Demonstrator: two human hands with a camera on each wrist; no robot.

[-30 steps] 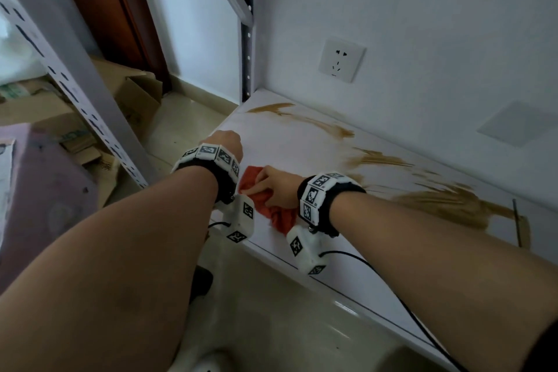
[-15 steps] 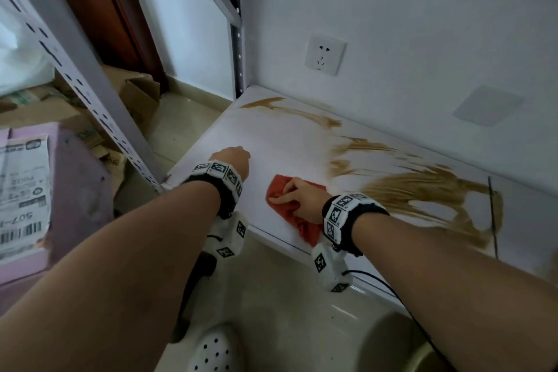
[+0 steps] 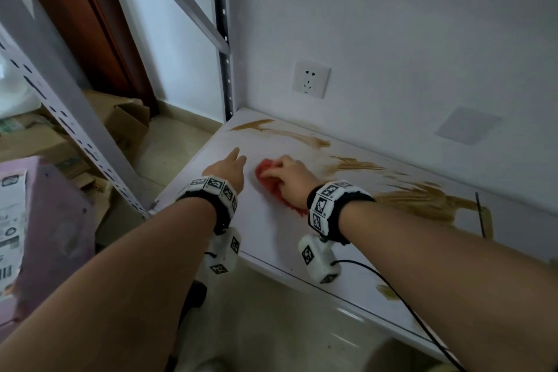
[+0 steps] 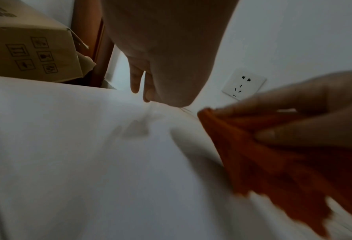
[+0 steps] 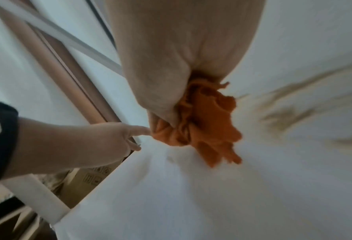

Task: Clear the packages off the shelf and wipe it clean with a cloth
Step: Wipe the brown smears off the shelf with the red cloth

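The white shelf board (image 3: 271, 229) lies low against the wall, streaked with brown smears (image 3: 422, 199) along its back and right. My right hand (image 3: 290, 178) grips a bunched orange-red cloth (image 3: 267, 178) (image 5: 207, 123) (image 4: 273, 162) and presses it on the board left of the smears. My left hand (image 3: 226, 167) (image 4: 142, 84) rests beside it on the board, fingers straight, holding nothing. No packages are on the board.
A grey metal upright (image 3: 69, 118) stands at the left front corner and a dark one (image 3: 225, 39) at the back corner. Cardboard boxes (image 3: 120, 118) (image 4: 27, 45) and a pink package with a label (image 3: 36, 235) sit on the floor to the left. A wall socket (image 3: 311, 78) is above the board.
My right hand has slid the cloth away from the front edge toward the back of the board. My left hand followed forward and its fingers straightened.
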